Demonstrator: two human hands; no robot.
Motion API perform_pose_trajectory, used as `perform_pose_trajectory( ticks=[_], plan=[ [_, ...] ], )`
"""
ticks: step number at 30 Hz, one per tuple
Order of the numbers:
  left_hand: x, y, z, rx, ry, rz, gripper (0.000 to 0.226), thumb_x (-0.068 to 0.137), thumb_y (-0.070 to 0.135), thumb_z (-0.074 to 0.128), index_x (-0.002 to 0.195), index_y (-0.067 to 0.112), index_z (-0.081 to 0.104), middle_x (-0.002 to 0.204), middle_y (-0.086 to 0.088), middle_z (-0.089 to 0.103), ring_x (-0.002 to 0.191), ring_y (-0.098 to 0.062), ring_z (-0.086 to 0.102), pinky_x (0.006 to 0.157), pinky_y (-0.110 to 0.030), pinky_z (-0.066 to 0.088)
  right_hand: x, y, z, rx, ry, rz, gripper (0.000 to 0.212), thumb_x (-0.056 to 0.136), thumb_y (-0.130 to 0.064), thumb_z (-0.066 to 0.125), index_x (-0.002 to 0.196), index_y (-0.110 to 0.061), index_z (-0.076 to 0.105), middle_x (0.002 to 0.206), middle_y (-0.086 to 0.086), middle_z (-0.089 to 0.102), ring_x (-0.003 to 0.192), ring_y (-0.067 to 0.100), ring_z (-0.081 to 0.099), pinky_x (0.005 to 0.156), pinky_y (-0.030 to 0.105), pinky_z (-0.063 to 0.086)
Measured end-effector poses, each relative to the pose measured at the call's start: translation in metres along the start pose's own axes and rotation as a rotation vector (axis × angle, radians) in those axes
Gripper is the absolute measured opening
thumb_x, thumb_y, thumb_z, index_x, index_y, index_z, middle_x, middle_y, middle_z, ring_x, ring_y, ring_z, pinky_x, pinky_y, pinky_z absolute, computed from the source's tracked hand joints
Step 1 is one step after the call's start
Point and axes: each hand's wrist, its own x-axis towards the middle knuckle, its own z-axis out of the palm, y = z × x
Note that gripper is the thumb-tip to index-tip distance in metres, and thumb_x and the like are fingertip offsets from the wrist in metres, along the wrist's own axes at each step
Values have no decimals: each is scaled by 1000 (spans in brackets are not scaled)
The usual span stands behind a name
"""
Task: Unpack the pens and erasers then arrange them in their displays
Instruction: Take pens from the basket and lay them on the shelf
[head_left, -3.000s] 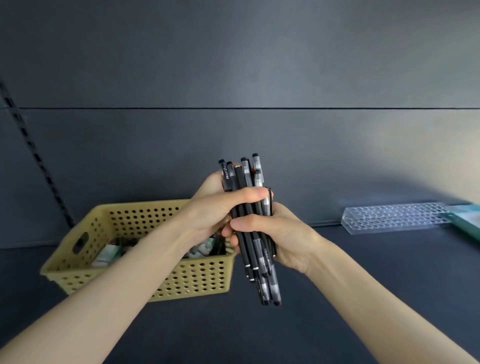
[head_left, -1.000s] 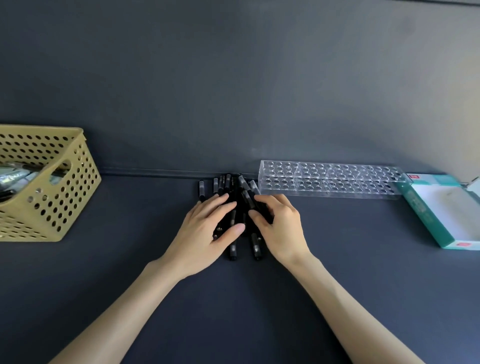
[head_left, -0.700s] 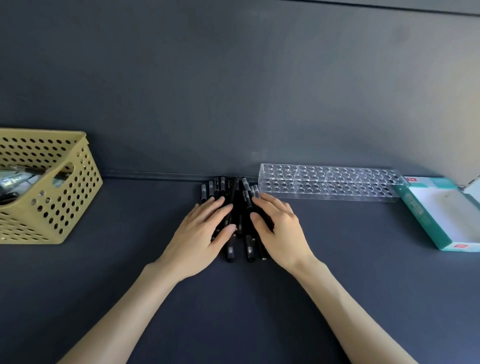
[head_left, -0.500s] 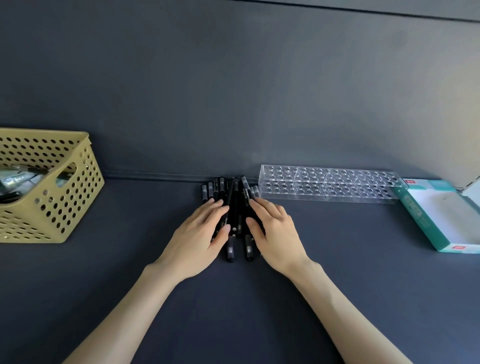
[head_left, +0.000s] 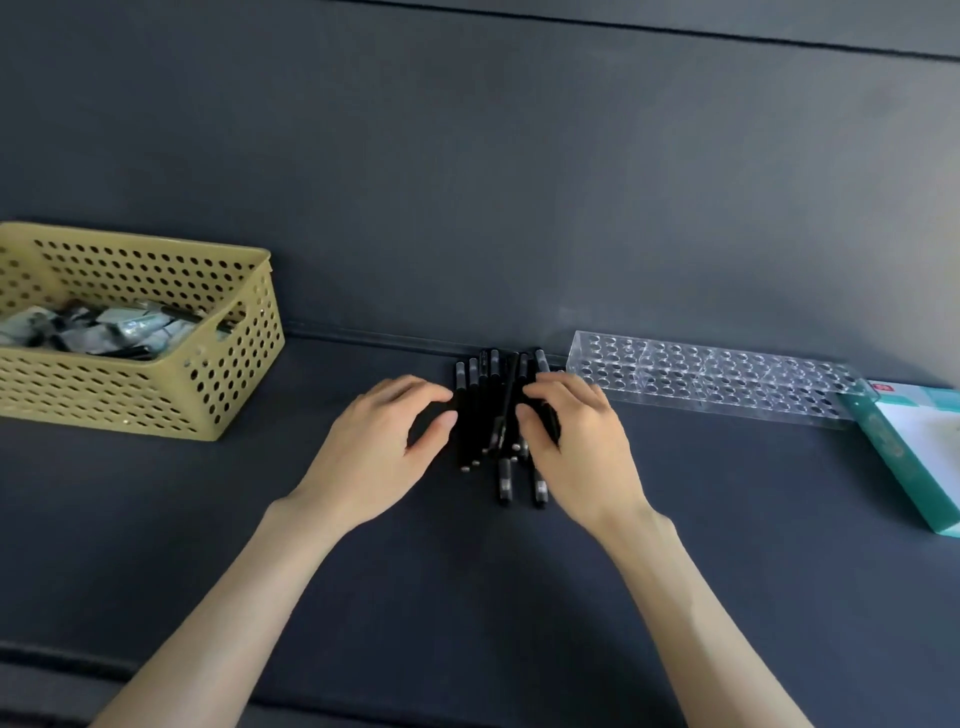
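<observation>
The pens (head_left: 488, 415) are lying bunched on the bench (head_left: 467, 597) just left of the clear rack (head_left: 717, 384), the right hand (head_left: 576, 441) pinching a few in curled fingers (head_left: 553, 392) and the left hand (head_left: 384, 447) resting slack-fingered alongside, so singling out one pen while steadying the rest is looking wisest.

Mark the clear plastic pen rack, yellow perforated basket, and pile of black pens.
clear plastic pen rack (head_left: 727, 382): head view, holed top face.
yellow perforated basket (head_left: 244, 374): head view, right end wall.
pile of black pens (head_left: 480, 410): head view, barrels mid-pile.
</observation>
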Motion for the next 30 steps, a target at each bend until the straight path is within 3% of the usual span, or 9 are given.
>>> perform_pose_trajectory(
  ticks=[4, 8, 11, 14, 19, 23, 27, 30],
  plan=[
    [-13, -11, -39, 17, 105, 23, 21, 92, 22, 61, 107, 9, 67, 103, 3, 67, 98, -20, 61, 82, -44, 51, 2, -41, 2, 50, 58, -57, 20, 92, -19, 55, 106, -9, 65, 110, -1, 62, 99, 24, 53, 79, 37, 47],
    [-29, -35, -86, 13, 219, 55, 23, 92, 25, 60, 101, 6, 69, 96, 1, 69, 90, -20, 65, 77, -40, 54, 5, -91, 18, 85, 99, -132, 17, 91, -16, 56, 102, -8, 66, 103, 0, 65, 96, 22, 57, 76, 39, 50],
    [-46, -66, -122, 33, 241, 61, 27, 93, 29, 58, 101, 6, 69, 95, 0, 68, 87, -19, 65, 76, -37, 53, 8, -133, 43, 96, 113, -167, 17, 91, -16, 57, 101, -7, 67, 102, 1, 65, 96, 23, 59, 74, 40, 51],
    [-60, -104, -159, 78, 251, 110, 29, 91, 28, 53, 99, 5, 69, 94, 0, 68, 88, -20, 65, 75, -43, 54, 14, -178, 71, 106, 139, -177, 16, 91, -16, 58, 101, -8, 67, 102, 0, 65, 86, 22, 59, 68, 37, 51],
    [-61, -162, -204, 11, 328, 125, 24, 90, 24, 58, 97, 3, 69, 90, 2, 64, 85, -20, 63, 75, -44, 54, 27, -239, 106, 115, 176, -201, 14, 91, -16, 58, 99, -8, 67, 100, -1, 65, 90, 20, 58, 73, 38, 51],
    [-52, -198, -222, -6, 238, 100, 16, 87, 12, 64, 99, 4, 69, 92, 0, 66, 86, -18, 64, 75, -43, 55, 48, -267, 119, 84, 136, -203, 18, 91, -18, 57, 103, -8, 67, 103, 0, 64, 94, 21, 56, 76, 41, 49],
    [-32, -228, -234, 6, 136, 37, 24, 89, 26, 59, 110, 14, 66, 101, 5, 65, 92, -11, 62, 81, -38, 53, 77, -282, 132, 63, 34, -240, 19, 92, -21, 55, 104, -11, 65, 105, -2, 62, 93, 19, 57, 79, 40, 49],
    [-12, -245, -240, 15, 30, -26, 31, 89, 35, 56, 116, 20, 62, 106, 10, 64, 95, -3, 59, 81, -22, 48, 102, -286, 143, 8, -114, -272, 22, 93, -26, 53, 109, -14, 63, 108, -2, 61, 96, 18, 58, 84, 37, 49]
  ],
)
